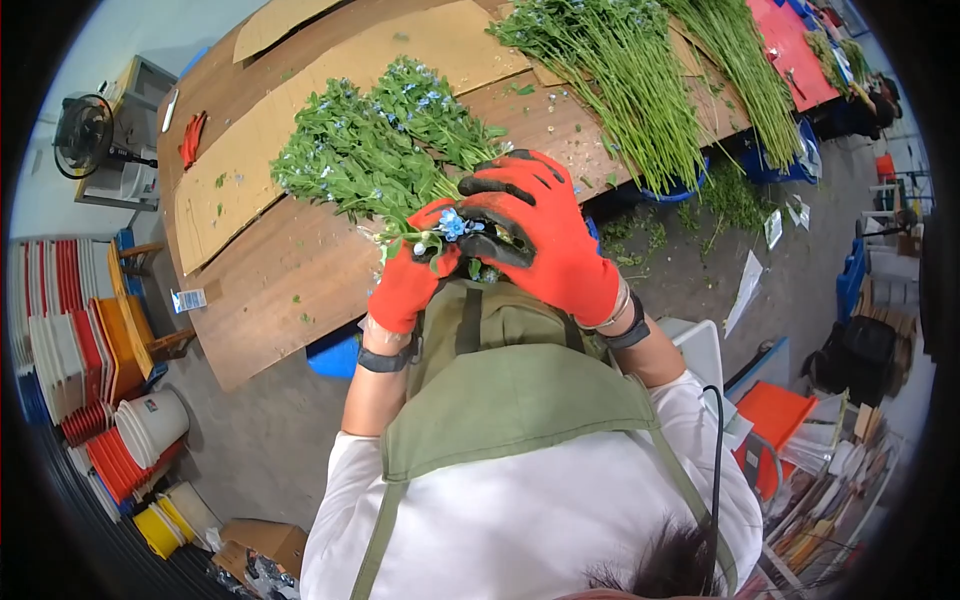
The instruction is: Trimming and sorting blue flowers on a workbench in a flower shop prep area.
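In front of my apron (517, 397), both hands wear red work gloves with black palms and meet over blue flowers. My left hand (411, 281) is closed around a leafy stem whose blue flower head (452, 224) shows between the gloves. My right hand (536, 229) curls over from the other side, its thumb and fingers bent at the same flowers; its fingertips partly hide what they touch. Just beyond the hands, a leafy bunch of blue flowers (345, 154) lies on the table, with another bunch (424, 101) beside it. Their stem ends point towards my gloves.
Cardboard sheets (247, 191) cover parts of the brown table (300, 292). Long-stemmed flower piles (637, 97) overhang its right edge above blue buckets (675, 191). A spare red glove (193, 140) lies far left, near a fan (84, 135). Plant trimmings (724, 210) litter the floor.
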The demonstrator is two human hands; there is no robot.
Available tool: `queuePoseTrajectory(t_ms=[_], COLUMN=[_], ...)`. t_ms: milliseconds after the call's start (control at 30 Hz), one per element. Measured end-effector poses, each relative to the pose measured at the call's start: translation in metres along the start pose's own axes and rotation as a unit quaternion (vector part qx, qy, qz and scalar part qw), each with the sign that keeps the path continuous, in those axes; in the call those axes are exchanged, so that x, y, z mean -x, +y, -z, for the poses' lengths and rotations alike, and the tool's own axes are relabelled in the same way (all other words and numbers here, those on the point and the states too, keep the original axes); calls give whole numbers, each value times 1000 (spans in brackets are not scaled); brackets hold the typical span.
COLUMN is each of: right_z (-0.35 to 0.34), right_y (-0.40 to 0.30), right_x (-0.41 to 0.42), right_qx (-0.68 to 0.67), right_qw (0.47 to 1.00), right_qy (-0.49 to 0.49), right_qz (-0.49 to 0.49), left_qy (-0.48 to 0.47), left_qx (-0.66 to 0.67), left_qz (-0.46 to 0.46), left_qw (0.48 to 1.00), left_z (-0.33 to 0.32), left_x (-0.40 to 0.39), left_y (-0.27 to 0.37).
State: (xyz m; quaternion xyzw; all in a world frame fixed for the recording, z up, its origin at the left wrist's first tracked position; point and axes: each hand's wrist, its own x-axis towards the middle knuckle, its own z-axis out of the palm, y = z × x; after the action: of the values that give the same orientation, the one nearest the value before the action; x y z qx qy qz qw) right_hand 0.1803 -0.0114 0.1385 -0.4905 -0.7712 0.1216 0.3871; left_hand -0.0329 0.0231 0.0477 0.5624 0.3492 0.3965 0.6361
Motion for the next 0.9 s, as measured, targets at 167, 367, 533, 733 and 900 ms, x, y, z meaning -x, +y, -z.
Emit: queuePoseTrajectory(t_ms=[167,367,533,733,900], right_z=[-1,-2,-8,15,21], right_y=[4,5,11,47,49], right_x=[3,8,22,38,51], right_qx=[-4,-119,-623,-555,-440], right_qw=[999,993,733,820,863], right_qy=[1,14,2,-8,7], right_qz=[32,-17,-273,-142,-249], left_qy=[-9,-23,-101,-105,-100], left_qx=[27,-116,-206,-247,-243], left_qz=[28,-34,-154,-170,-158], left_qw=[999,992,961,948,952], left_z=[-1,-13,-22,-21,-22], left_x=[6,13,-8,-12,-12], left_y=[-6,21,48,50,44])
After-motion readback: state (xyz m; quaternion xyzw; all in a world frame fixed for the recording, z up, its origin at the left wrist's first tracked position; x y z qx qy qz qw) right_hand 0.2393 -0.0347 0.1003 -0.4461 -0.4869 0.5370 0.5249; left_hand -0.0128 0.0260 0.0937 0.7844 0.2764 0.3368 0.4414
